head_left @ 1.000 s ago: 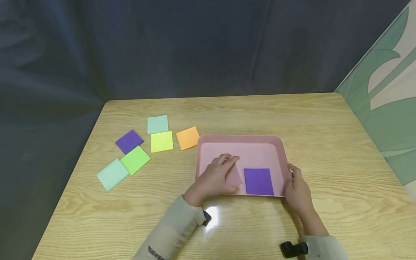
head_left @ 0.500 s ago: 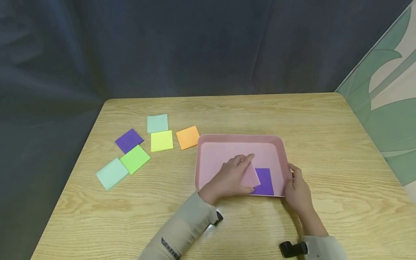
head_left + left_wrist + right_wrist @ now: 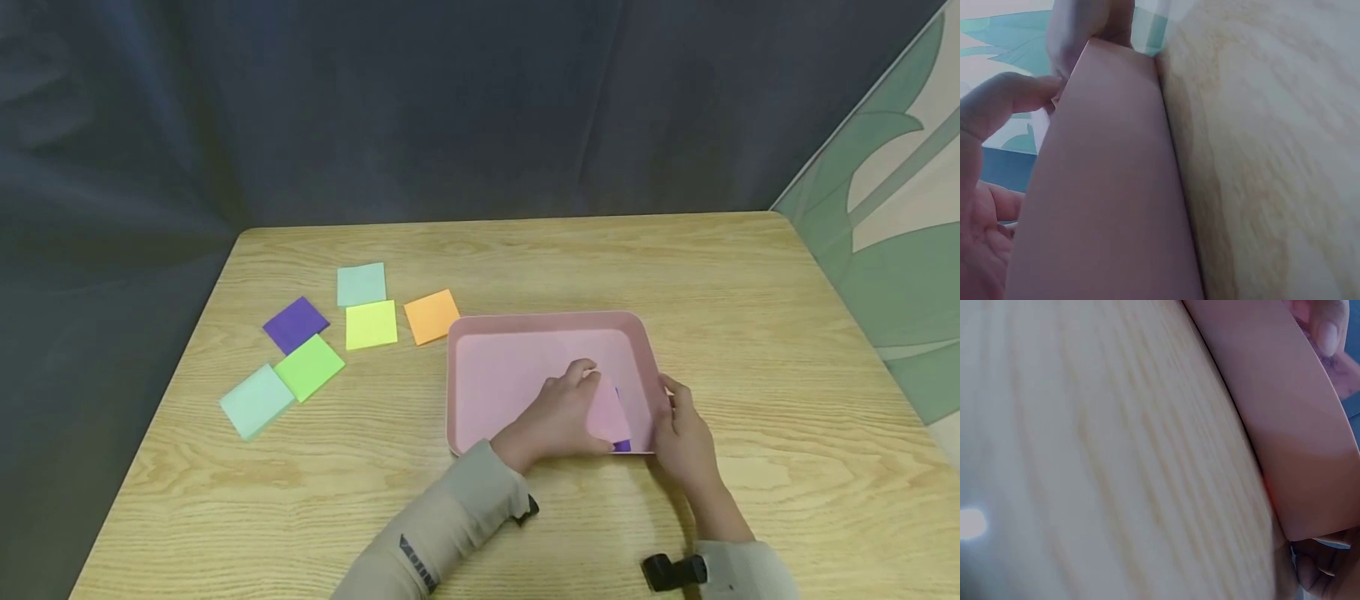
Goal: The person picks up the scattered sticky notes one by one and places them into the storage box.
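My left hand (image 3: pixel 558 417) pinches a pink pad of sticky notes (image 3: pixel 609 412) inside the right part of the pink tray (image 3: pixel 502 367). Beneath the pad, a purple sticky note pad (image 3: pixel 622 447) is mostly covered, with only slivers showing; whether the two touch I cannot tell. At the tray's right side my right hand (image 3: pixel 684 437) grips the rim near the front corner. In the left wrist view, the tray's outer wall (image 3: pixel 1104 175) fills the middle, the left thumb beside its rim. The right wrist view shows the wall (image 3: pixel 1285 394) and curled fingers by the corner.
On the wooden table (image 3: pixel 750 333), left of the tray, lie an orange square (image 3: pixel 432 317), a yellow one (image 3: pixel 371 325), a purple one (image 3: pixel 296 325), a green one (image 3: pixel 309 368) and two mint ones (image 3: pixel 362 285). The orange square sits close to the tray's left wall. A dark curtain (image 3: pixel 480 108) hangs behind.
My left hand has moved right with the pink pad, from beside the purple pad to over it, covering most of it. The right hand stays at the tray's side.
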Demonstrator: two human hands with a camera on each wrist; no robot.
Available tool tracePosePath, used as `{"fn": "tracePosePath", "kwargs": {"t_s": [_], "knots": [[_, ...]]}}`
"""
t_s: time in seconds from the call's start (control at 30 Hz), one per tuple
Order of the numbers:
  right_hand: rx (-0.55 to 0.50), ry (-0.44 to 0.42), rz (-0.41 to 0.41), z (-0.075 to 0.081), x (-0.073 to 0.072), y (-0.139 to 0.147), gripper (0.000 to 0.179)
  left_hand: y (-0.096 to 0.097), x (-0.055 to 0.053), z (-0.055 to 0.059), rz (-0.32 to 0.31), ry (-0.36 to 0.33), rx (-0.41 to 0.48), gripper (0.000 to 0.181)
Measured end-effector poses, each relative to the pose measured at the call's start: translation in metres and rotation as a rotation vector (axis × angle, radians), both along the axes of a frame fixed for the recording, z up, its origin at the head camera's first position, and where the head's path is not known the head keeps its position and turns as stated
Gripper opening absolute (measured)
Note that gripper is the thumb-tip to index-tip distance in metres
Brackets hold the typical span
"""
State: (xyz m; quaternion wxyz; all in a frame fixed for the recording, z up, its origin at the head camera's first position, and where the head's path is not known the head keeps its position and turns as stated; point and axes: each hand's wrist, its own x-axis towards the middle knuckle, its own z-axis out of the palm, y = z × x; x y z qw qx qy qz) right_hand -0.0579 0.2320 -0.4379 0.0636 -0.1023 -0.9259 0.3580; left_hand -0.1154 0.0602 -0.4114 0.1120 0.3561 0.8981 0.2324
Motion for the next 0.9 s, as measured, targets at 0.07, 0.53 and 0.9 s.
{"fn": "tracePosePath", "kwargs": {"t_s": [0.07,0.53,0.9], "knots": [[-0.005,-0.002,0.001,0.000,0.000,0.000,0.039,0.003,0.000,0.000,-0.006,0.020,-0.027,0.083],[0.002,-0.015,0.005,0.000,0.000,0.001,0.039,0.019,0.000,-0.003,-0.004,-0.036,-0.142,0.082],[-0.004,-0.011,0.019,0.000,0.000,0.002,0.037,0.022,0.001,-0.003,-0.020,-0.050,-0.200,0.069]]}}
